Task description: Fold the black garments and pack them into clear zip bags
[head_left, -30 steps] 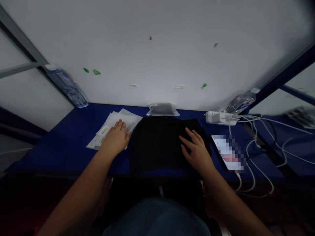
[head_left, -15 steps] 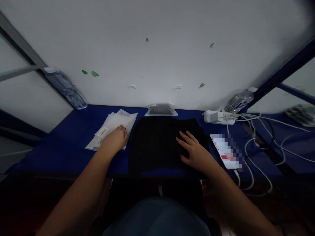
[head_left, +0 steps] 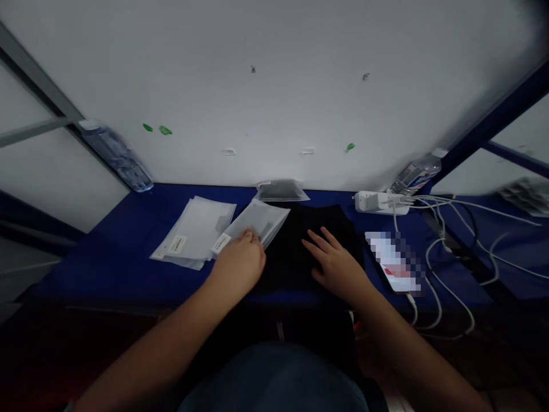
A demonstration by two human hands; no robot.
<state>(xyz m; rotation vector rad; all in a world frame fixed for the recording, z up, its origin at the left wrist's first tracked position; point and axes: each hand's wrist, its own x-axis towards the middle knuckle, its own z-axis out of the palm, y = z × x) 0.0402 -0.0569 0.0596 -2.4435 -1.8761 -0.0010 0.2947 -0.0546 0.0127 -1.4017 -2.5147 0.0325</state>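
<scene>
My left hand (head_left: 242,257) is closed on a translucent plastic bag (head_left: 261,214) with a white label, held over the left part of a folded black garment (head_left: 295,263). To its left, several similar frosted bags (head_left: 199,229) lie in a loose stack on the blue table. My right hand (head_left: 337,260) rests on the right side of the black garment, fingers spread. Behind the garment, against the wall, stands a filled clear bag (head_left: 282,190) with something dark grey inside.
Right of the garment lies a phone (head_left: 394,263) on a charging cable. A white power strip (head_left: 380,202) with trailing cables sits behind it. Plastic bottles lean at the back left (head_left: 115,154) and back right (head_left: 418,173). A white wall (head_left: 274,114) bounds the blue table (head_left: 115,246).
My left hand has lifted a bag off the stack and moved it right, over the black garment. My right hand has stayed almost in place on the garment.
</scene>
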